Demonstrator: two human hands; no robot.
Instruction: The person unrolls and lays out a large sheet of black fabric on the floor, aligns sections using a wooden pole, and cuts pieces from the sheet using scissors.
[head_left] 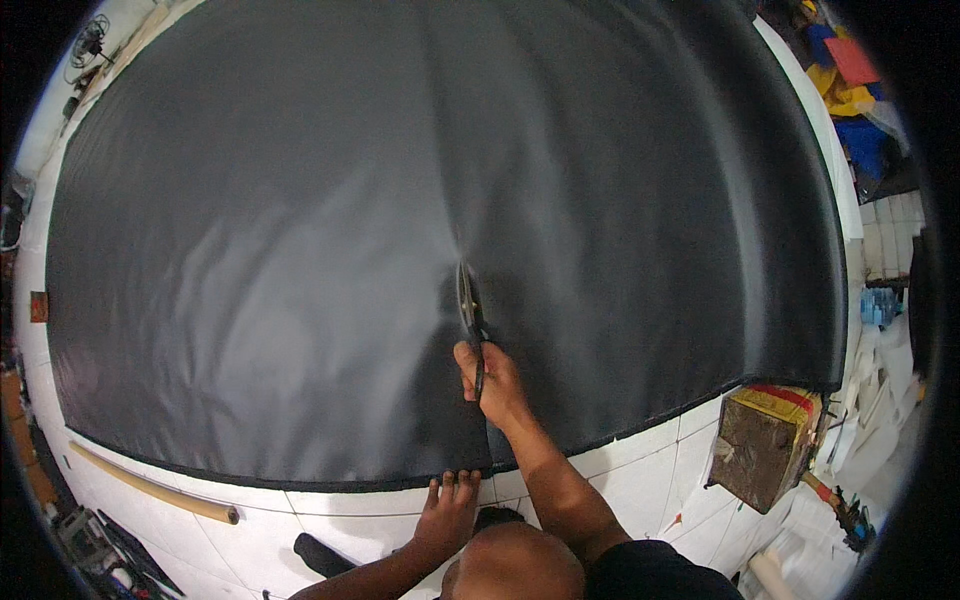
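A large sheet of black leather-like material [300, 250] spreads over the white tiled floor. Large black-handled scissors [469, 300] are in my right hand [490, 382], whose fingers wrap round the handles. The blades point away from me into the sheet, and the material puckers at their tip. Behind the scissors a cut line runs back to the sheet's near edge. My left hand [448, 508] rests at that near edge, left of the cut, fingers slightly apart with their tips on the material. Its thumb is hidden.
A brown box-like block [758, 450] stands against the sheet's near right corner. A long tan tube [155, 483] lies along the near left edge. Coloured fabric pieces [850, 80] are heaped at far right, and a fan [90, 38] stands at far left. White tiles [640, 455] border the sheet.
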